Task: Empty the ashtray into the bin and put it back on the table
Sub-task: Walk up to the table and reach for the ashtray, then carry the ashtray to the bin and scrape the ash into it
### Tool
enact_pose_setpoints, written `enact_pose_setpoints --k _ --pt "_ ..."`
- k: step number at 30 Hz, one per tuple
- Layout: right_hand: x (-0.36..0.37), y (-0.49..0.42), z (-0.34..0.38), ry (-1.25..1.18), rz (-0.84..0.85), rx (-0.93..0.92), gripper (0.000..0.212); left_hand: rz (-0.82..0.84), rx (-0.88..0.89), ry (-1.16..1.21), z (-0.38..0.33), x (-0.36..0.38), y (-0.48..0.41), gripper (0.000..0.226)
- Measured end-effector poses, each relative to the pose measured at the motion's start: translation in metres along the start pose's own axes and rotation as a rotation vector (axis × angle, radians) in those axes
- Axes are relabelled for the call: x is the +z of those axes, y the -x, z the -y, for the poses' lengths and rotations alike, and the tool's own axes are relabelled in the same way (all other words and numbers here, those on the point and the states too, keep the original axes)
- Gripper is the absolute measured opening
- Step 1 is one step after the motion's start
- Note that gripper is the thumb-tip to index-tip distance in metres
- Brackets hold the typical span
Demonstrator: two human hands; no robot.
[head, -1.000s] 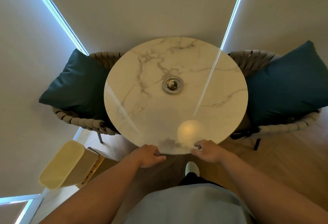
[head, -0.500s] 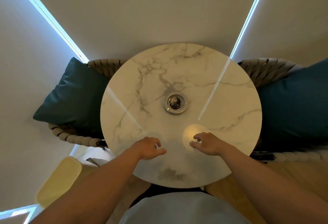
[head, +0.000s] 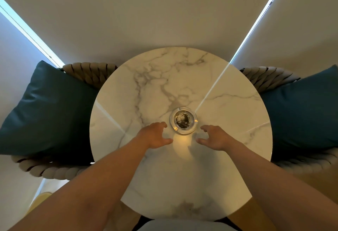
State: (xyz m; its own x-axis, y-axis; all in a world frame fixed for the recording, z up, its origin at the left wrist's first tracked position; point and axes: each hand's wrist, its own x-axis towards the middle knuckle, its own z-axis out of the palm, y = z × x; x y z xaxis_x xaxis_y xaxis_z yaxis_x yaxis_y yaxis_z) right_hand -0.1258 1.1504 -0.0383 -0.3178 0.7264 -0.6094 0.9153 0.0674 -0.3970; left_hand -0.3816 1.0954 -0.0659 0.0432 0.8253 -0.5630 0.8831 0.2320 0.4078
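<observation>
Head view: over the last second both hands have travelled from the near edge of the round marble tabletop point(head: 182, 77) in towards its middle, and the view has closed in with them. The left hand point(head: 154, 135) and right hand point(head: 215, 136) now flank the near side of the glass ashtray point(head: 183, 120), each grip spread wide with fingers curled inward and holding nothing. Whether the fingertips already touch the rim is hard to tell; they look just short of it. The ashtray itself has not shifted: it sits flat near the tabletop's centre, with dark ash and pale grit in its bowl. This reads as the final reach before the pick-up, so the emptying has not begun.

Around the tabletop stand two woven rope chairs, one on the left point(head: 87, 73) and one on the right point(head: 265, 77), each carrying a teal cushion point(head: 47, 110). A yellowish bin point(head: 39, 200) shows only as a sliver at lower left, beside the left forearm. Nothing lies between the hands and the ashtray. The carry to the bin would, I judge, have to pass over the left chair's edge, and loose ash could spill if the dish tilts.
</observation>
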Motion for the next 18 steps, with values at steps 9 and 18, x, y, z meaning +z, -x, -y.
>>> enact_pose_setpoints --k 9,18 --pt "-0.016 -0.057 0.011 0.043 -0.045 -0.106 0.072 -0.058 -0.014 0.02 -0.005 -0.001 -0.044 0.107" --pt "-0.002 -0.09 -0.001 0.22 -0.037 -0.136 0.125 -0.108 -0.025 0.024 -0.028 0.008 -0.068 0.119"
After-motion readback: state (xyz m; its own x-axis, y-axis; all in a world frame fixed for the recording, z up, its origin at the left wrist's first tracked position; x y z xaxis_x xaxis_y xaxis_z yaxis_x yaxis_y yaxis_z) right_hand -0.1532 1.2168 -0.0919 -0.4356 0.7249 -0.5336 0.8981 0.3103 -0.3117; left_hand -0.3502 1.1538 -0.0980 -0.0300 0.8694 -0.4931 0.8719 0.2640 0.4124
